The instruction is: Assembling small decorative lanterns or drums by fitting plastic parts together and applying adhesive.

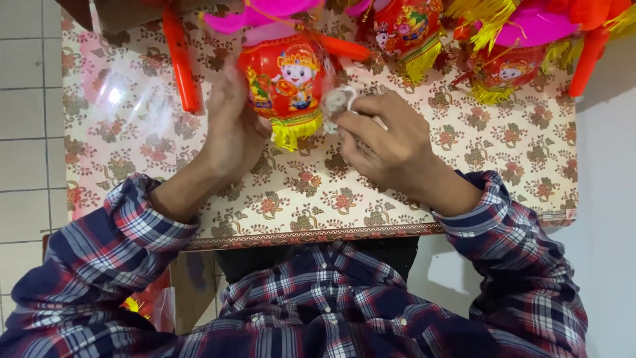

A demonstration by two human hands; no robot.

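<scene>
Left hand (232, 129) is gripping the red lantern (286, 83) above the floral worktop (397, 192); right hand (387, 142) is pinching clear wrap (338, 101) at its side. Wrapping looks partly done. Similar lanterns (510, 69) are lying behind.

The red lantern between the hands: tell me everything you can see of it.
The red lantern is a round, glossy, plastic-looking ball printed with a cartoon figure, with yellow fringe at its lower end and a pink top. It is held just above the floral table cover. The left hand cups its side; the right hand pinches clear wrap beside it.
</scene>
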